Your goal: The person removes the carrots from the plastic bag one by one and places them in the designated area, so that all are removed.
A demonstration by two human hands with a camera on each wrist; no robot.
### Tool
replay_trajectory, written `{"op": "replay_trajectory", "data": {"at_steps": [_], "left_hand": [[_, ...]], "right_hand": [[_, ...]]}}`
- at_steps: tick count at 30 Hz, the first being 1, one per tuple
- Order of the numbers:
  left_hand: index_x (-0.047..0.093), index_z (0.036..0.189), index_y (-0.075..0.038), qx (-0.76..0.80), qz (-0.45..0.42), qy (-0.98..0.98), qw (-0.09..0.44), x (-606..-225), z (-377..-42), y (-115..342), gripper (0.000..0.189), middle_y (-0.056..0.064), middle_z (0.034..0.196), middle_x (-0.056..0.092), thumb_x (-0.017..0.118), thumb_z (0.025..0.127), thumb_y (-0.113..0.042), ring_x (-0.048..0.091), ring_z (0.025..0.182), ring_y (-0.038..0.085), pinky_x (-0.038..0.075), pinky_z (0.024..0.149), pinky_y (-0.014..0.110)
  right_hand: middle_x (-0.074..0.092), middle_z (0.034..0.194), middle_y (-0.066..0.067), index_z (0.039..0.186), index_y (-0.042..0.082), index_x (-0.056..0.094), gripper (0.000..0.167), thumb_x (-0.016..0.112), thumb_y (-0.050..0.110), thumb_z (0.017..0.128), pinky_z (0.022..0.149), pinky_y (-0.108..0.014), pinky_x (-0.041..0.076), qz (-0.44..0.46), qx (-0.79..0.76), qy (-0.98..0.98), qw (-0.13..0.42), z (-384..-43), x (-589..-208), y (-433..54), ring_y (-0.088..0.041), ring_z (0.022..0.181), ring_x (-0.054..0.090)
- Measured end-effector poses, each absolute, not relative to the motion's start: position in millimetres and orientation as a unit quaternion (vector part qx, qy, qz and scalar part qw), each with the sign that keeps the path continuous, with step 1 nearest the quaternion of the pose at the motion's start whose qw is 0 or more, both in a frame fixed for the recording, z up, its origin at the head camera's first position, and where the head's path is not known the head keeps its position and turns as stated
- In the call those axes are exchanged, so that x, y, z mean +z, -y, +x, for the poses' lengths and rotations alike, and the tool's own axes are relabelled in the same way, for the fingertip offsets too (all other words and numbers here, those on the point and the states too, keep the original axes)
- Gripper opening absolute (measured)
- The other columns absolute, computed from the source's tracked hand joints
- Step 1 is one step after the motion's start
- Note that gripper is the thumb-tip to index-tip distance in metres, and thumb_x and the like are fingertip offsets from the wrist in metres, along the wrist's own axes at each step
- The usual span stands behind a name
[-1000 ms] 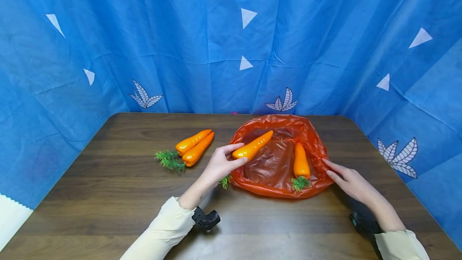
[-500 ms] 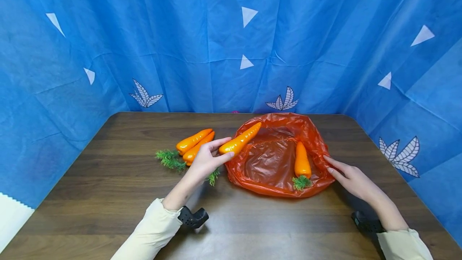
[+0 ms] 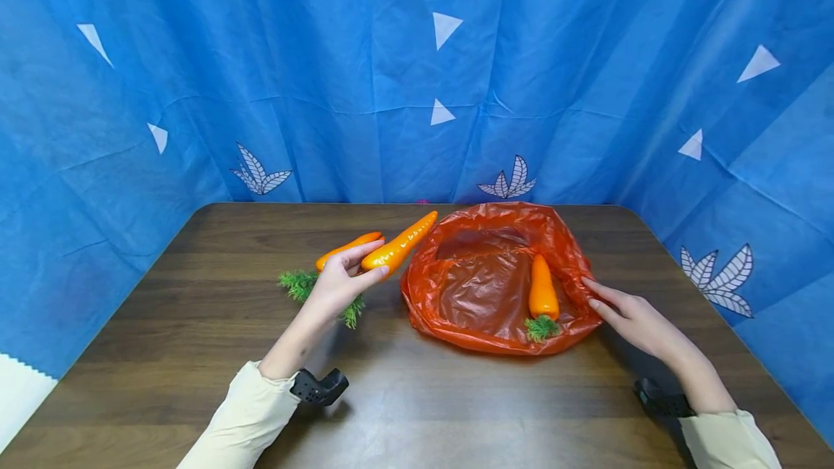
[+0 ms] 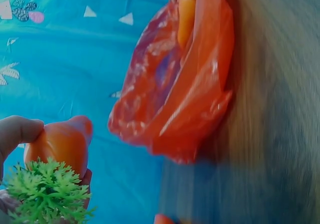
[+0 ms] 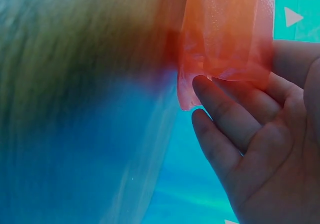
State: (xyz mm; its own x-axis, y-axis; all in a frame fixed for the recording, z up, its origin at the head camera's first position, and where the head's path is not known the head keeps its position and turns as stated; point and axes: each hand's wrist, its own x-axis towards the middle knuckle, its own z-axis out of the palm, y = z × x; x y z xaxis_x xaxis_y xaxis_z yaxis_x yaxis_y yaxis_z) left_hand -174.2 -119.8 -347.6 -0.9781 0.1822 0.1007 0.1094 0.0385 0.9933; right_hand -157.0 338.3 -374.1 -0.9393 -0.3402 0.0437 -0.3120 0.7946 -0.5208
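Note:
My left hand (image 3: 335, 284) grips a glossy orange carrot (image 3: 402, 243) near its leafy end, its tip pointing up and right towards the bag. Green leaves (image 4: 47, 189) hang below the grip in the left wrist view. Behind that hand, two more carrots (image 3: 348, 246) lie on the table, one mostly hidden. A red plastic bag (image 3: 472, 339) stands with its mouth spread wide, and one carrot (image 3: 542, 288) lies inside at the right. My right hand (image 3: 635, 320) holds the bag's right rim between thumb and fingers; thin plastic (image 5: 230, 38) covers part of the fingers.
The brown wooden table (image 3: 163, 353) carries everything. A blue patterned curtain (image 3: 365, 78) hangs along its back and sides. Each wrist wears a small black camera (image 3: 319, 387).
My left hand has carried its carrot leftwards, from over the bag's left side to in front of the table carrots. The right hand stays at the rim.

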Motion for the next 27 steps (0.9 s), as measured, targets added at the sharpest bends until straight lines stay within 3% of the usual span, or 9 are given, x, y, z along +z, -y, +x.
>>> {"op": "replay_trajectory", "data": {"at_steps": [11,20,27], "left_hand": [[0.048,0.135,0.000,0.632,0.083,-0.770,0.030,-342.4,-192.6,170.6,0.052,0.020,0.129,0.050,0.066,0.088,-0.015,0.053,0.109,0.027,0.046,0.088,0.031],[0.043,0.138,0.002,0.614,0.075,-0.785,0.020,-340.6,-208.9,218.5,0.057,0.023,0.129,0.048,0.064,0.091,-0.023,0.055,0.099,0.013,0.046,0.084,0.020],[0.040,0.139,0.003,0.626,0.065,-0.777,0.022,-353.2,-220.7,239.4,0.059,0.014,0.122,0.053,0.062,0.092,-0.024,0.056,0.094,0.009,0.046,0.081,0.018]], "right_hand": [[0.048,0.127,-0.031,0.139,-0.004,0.039,0.049,0.049,0.022,0.099,0.087,-0.058,0.040,-0.177,-0.270,-0.946,0.019,-157.9,-371.4,-334.0,-0.046,0.111,0.049],[0.049,0.127,-0.030,0.139,-0.004,0.039,0.049,0.049,0.022,0.099,0.087,-0.058,0.041,-0.172,-0.277,-0.945,0.023,-156.6,-373.4,-335.8,-0.045,0.111,0.049],[0.048,0.128,-0.030,0.139,-0.004,0.039,0.049,0.049,0.022,0.099,0.087,-0.057,0.042,-0.172,-0.280,-0.944,0.022,-155.6,-374.0,-335.7,-0.044,0.110,0.050]]}}
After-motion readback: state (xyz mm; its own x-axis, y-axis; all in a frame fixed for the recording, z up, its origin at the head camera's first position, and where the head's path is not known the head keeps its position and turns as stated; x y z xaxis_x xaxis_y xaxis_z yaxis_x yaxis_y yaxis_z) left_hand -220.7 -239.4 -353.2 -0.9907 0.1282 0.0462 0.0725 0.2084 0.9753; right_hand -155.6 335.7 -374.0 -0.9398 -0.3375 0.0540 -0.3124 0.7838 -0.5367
